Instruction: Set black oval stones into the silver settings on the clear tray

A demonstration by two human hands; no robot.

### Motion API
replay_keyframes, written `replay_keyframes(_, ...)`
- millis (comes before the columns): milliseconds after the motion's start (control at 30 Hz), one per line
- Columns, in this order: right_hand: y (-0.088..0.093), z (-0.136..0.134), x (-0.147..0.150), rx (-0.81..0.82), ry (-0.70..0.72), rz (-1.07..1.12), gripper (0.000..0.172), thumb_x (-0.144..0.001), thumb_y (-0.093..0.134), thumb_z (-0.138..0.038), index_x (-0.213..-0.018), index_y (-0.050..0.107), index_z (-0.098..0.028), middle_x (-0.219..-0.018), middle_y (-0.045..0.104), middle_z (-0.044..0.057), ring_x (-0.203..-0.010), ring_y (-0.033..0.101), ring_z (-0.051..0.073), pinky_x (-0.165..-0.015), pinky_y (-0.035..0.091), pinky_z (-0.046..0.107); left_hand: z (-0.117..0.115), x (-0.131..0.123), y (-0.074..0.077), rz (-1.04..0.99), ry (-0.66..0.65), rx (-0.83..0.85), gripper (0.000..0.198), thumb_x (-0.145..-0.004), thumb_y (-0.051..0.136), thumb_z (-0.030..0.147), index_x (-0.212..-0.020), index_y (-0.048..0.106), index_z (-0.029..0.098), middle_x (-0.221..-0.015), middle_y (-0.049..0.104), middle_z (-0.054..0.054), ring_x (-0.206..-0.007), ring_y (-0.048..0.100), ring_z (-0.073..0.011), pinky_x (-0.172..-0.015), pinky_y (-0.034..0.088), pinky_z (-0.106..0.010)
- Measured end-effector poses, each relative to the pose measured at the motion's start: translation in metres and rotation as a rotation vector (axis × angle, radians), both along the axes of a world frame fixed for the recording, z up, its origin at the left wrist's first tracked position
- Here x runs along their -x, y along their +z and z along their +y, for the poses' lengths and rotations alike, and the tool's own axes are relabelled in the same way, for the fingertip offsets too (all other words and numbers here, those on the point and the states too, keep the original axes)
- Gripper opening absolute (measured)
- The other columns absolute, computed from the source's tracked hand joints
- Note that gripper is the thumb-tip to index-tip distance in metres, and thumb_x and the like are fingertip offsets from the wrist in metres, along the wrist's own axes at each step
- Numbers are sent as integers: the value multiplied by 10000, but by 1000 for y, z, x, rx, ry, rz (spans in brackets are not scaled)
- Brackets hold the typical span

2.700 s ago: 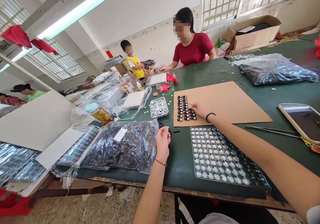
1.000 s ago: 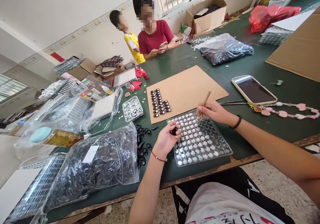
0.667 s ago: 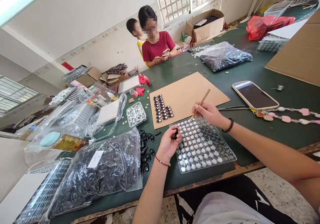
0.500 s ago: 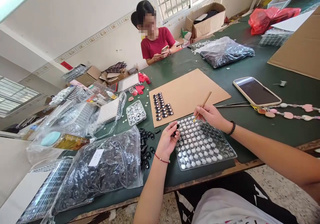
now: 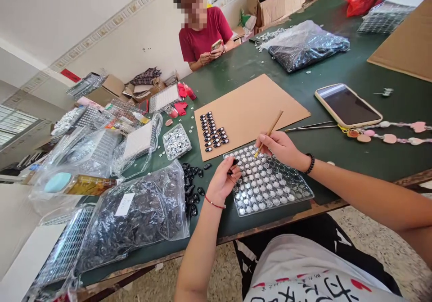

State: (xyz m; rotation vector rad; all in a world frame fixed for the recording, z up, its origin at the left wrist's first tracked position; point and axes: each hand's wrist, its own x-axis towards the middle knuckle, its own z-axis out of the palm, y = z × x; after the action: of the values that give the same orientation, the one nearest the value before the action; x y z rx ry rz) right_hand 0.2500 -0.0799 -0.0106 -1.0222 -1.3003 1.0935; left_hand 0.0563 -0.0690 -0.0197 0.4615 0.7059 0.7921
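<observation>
My left hand (image 5: 222, 180) pinches a small black oval piece (image 5: 234, 163) at the left edge of a clear tray (image 5: 268, 183) of round silver studs. My right hand (image 5: 280, 148) grips a thin wooden stick (image 5: 269, 133), its tip just above the tray's far rows. Loose black pieces (image 5: 191, 188) lie on the green table (image 5: 337, 149) left of the tray. Rows of finished black pieces (image 5: 212, 130) sit on a brown cardboard sheet (image 5: 256, 106) beyond it.
A plastic bag of black pieces (image 5: 135, 216) lies at the left, a small box of silver studs (image 5: 176, 141) behind it. A phone (image 5: 347, 105), tweezers (image 5: 308, 126) and a bead strap (image 5: 388, 136) lie to the right. A person in red (image 5: 202, 34) sits across, holding a phone.
The view has tilted down and right. My right hand came back from the cardboard rows to the stud tray; my left hand lifted a black piece from the table to the tray's edge.
</observation>
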Motion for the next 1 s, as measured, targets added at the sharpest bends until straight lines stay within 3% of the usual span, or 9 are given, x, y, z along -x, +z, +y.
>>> replay_keyframes(167,1,-1,1,-13,2,9,365,-823,418,-443,-675,561,-142,-503,488,-13,-418,418,63,-404,327,192,1,0,0,30,-78,47,173,-763,560,259,-865,557,119,-512,258,64,-416,286,-13,-345,215,-98)
replay_keyframes(367,0,-2,1,-63,-16,-58,357,-840,397,-418,-687,565,-142,-512,490,-13,-431,430,65,-427,339,193,-1,-2,-2,9,-24,22,176,-710,606,125,-882,576,105,-585,367,33,-526,393,-18,-429,327,-96)
replay_keyframes(533,-2,-4,2,-171,-42,-188,344,-866,352,-384,-746,568,-146,-574,525,4,-501,468,88,-540,397,223,-2,-3,2,109,-84,-41,186,-714,607,250,-855,579,132,-817,509,-30,-517,396,-9,-347,236,-97)
replay_keyframes(700,0,-5,2,-295,-75,-394,285,-876,341,-322,-820,562,-152,-652,552,22,-579,493,111,-589,393,237,-3,-5,2,431,-59,-304,280,-742,546,376,-929,569,169,-631,463,26,-413,297,-11,-347,184,-133)
replay_keyframes(867,0,-7,3,-352,-91,-494,249,-865,372,-299,-805,568,-158,-712,586,39,-619,515,121,-579,378,233,-7,-9,0,804,49,-683,265,-755,523,376,-907,618,180,-552,467,26,-489,408,-60,-458,319,-179)
replay_keyframes(1000,-3,-10,8,-301,-77,-454,245,-859,385,-315,-838,572,-158,-663,584,31,-550,503,115,-519,364,229,-8,-11,-1,885,73,-790,306,-740,545,366,-966,622,174,-570,513,12,-544,491,-101,-536,377,-220)
